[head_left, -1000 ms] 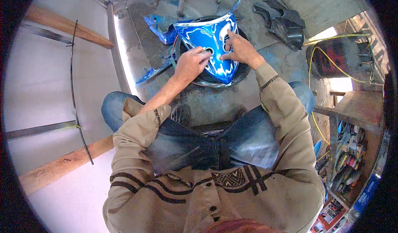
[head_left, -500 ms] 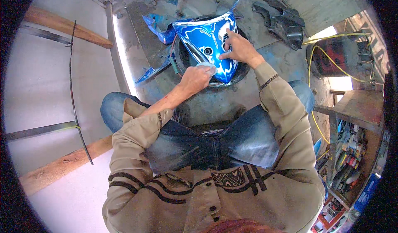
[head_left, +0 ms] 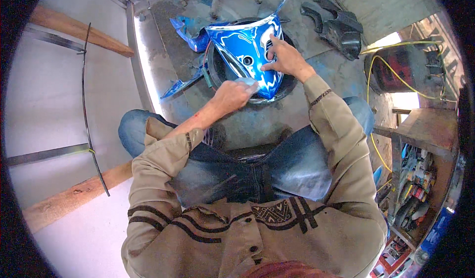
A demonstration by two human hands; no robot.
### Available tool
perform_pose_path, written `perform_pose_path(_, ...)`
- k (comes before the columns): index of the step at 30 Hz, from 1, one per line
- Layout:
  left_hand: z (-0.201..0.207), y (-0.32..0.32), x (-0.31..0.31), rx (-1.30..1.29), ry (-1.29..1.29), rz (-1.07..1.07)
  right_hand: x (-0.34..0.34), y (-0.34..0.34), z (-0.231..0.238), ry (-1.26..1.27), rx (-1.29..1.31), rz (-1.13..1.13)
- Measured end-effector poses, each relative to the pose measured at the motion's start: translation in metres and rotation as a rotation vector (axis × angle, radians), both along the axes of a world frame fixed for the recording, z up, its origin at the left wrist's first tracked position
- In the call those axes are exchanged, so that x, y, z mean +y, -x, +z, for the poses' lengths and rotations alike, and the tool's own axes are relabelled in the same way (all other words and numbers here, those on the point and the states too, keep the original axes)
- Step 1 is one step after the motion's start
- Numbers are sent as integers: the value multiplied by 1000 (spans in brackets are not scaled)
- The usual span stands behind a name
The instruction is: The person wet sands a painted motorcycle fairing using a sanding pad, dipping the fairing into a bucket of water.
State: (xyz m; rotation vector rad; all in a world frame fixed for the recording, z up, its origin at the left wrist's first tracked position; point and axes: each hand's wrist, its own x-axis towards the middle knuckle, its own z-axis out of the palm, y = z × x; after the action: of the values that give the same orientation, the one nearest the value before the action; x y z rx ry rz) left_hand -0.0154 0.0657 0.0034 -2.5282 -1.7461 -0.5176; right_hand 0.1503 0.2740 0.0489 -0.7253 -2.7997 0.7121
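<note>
A glossy blue motorcycle fairing panel [head_left: 257,43] with white reflections and a round hole lies on a black tyre [head_left: 217,75] in front of me. My left hand [head_left: 231,96] is closed on a pale, light-blue pad or cloth [head_left: 247,83], pressed to the panel's lower left edge; its exact kind is unclear. My right hand [head_left: 289,60] lies on the panel's right side, thumb and fingers spread apart. Some fingertips are hard to make out near an opening there.
More blue panel pieces [head_left: 190,35] lie left of the tyre. Black plastic parts [head_left: 339,25] rest on the floor at the far right. A red and black tank-like object [head_left: 405,70] with a yellow hose [head_left: 396,77] stands to the right, above a wooden shelf [head_left: 428,129] of assorted items.
My left hand and the pad have shifted very slightly along the panel's lower left edge. The right hand and the panel stay in place.
</note>
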Motion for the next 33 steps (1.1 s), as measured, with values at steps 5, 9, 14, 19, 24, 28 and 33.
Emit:
perform_pose_path(5, 7, 11, 10, -14, -46, 132, 1, 0, 0, 16, 2, 0)
perform_pose_path(9, 3, -17, 0, -62, -54, -78, 0, -2, 2, 45, -18, -12)
perform_pose_path(14, 5, 5, 15, -107, -134, 57, -2, 0, 2, -64, 31, 18)
perform_pose_path(19, 3, -11, -1, -42, 2, 39, 0, -3, -1, -65, 25, 17)
perform_pose_path(24, 14, 3, 14, -72, -31, 150, 2, -2, -3, -18, 2, -15)
perform_pose_path(28, -1, -6, 1, -2, 69, 76, 2, 0, -8, -159, 43, 26)
perform_pose_path(33, 7, 4, 6, -55, -61, 59, 2, 1, -4, 2, 8, 0)
